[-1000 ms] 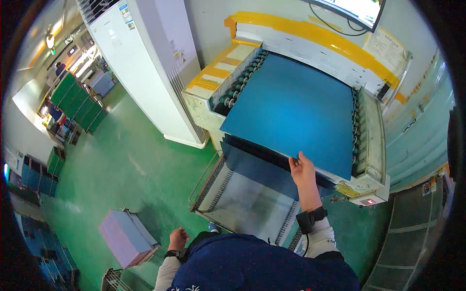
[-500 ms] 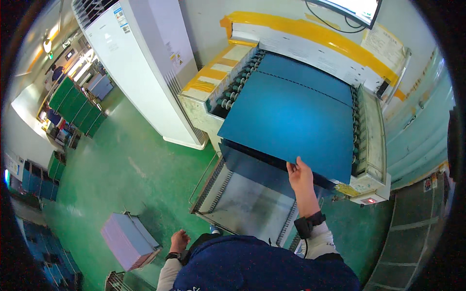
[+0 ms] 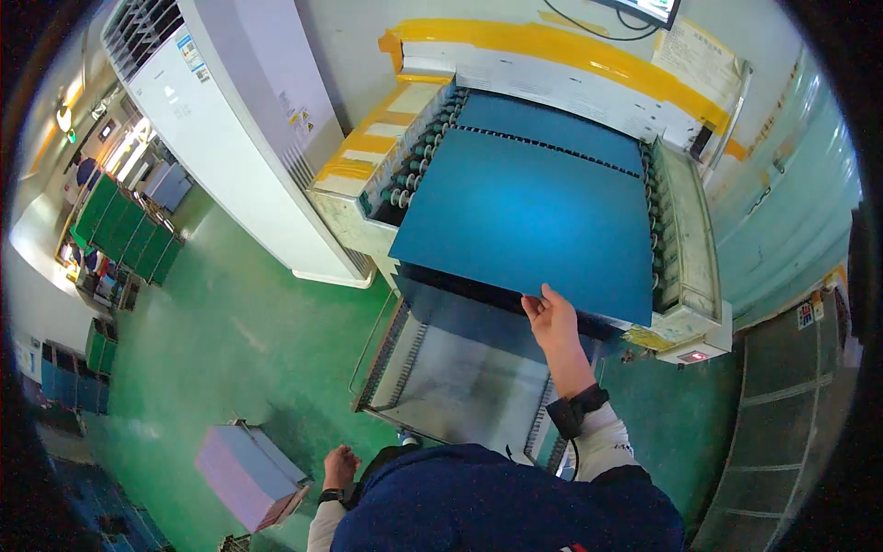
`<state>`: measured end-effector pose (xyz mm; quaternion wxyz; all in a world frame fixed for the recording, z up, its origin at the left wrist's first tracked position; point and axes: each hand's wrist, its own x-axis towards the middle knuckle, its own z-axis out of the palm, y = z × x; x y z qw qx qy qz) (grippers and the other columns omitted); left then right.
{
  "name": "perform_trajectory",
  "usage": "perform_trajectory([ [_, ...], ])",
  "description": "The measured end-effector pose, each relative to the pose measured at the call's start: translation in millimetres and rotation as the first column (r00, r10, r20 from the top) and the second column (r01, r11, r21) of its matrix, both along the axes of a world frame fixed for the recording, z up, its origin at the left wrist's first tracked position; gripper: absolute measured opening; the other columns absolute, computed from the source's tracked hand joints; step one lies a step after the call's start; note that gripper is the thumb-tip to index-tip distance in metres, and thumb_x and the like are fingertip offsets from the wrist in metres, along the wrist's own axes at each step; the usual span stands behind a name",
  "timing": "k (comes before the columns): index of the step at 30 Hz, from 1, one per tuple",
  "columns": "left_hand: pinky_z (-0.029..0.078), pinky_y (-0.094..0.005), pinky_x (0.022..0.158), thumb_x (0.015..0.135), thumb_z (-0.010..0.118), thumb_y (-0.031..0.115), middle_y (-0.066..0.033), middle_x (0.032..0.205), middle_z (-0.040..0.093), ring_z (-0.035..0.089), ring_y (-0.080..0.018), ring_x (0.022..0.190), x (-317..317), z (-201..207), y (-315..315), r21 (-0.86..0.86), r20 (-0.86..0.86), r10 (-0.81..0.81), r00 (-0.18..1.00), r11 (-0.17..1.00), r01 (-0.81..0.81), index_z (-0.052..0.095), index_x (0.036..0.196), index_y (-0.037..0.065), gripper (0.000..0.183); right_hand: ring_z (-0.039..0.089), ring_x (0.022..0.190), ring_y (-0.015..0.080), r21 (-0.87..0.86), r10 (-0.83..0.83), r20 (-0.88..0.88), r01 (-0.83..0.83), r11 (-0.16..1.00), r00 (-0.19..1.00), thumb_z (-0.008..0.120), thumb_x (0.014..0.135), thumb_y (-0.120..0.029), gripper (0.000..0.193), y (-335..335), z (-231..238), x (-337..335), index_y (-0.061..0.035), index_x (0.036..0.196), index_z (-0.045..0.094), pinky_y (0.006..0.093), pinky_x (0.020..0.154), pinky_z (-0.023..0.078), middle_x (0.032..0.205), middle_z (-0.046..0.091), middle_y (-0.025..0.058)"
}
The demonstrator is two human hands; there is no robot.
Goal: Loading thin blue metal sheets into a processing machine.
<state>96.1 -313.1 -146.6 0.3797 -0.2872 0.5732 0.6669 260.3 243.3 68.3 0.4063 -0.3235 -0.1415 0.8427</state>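
Note:
A large flat blue panel (image 3: 524,216) lies across the rollers of a conveyor machine, its near edge jutting out toward me. At that edge is my right hand (image 3: 555,329), one fingertip over the top face and the others at or below the rim, closed on the panel. A second blue panel (image 3: 552,126) lies behind the first, with a dark dotted line between them. My left hand (image 3: 341,467) hangs low by my body, its fingers curled with nothing visible in them. Below the front edge stands a rack (image 3: 469,377) with toothed rails on both sides.
Spoked rollers (image 3: 402,197) line the conveyor's left side. A tall white air conditioner (image 3: 248,156) stands left of it. On the green floor is a stack of pinkish panels (image 3: 241,478). A dark cabinet-like frame (image 3: 782,428) stands at right. Green panels (image 3: 124,230) stand far left.
The view has shifted slightly, so the machine appears farther left and higher. My right hand stays at the panel's near edge. The left hand remains low and curled.

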Motion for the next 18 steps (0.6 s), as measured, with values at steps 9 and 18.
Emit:
perform_trajectory([
  [9, 0.044, -0.0371, 0.053, 0.089, 0.055, 0.018, -0.0051, 0.065, 0.046, 0.049, -0.0220, 0.055, 0.8, -40.7, -46.4, -0.136, -0.339, -0.304, 0.891, 0.952, 0.273, 0.053, 0.083, 0.005, 0.015, 0.062, 0.085, 0.0306, 0.039, 0.084, 0.022, -0.085, 0.996, 0.996, 0.060, 0.086, -0.012, 0.016, -3.6, 5.3, -12.1, -0.0005, 0.095, 0.053, 0.0428, 0.078, 0.053, 0.090, 0.060, 0.0147],
  [18, 0.044, -0.0354, 0.054, 0.090, 0.054, 0.018, -0.0064, 0.070, 0.051, 0.051, -0.0205, 0.057, 8.5, 6.0, -6.7, 0.053, -0.056, 0.014, 0.998, 0.999, -0.011, 0.055, 0.087, 0.001, 0.017, 0.063, 0.089, 0.0240, 0.230, 0.241, 0.379, -0.343, 0.911, 0.894, 0.062, 0.088, -0.023, 0.025, -12.7, 9.9, -3.1, -0.0007, 0.099, 0.062, 0.0361, 0.079, 0.051, 0.100, 0.066, 0.0127],
])
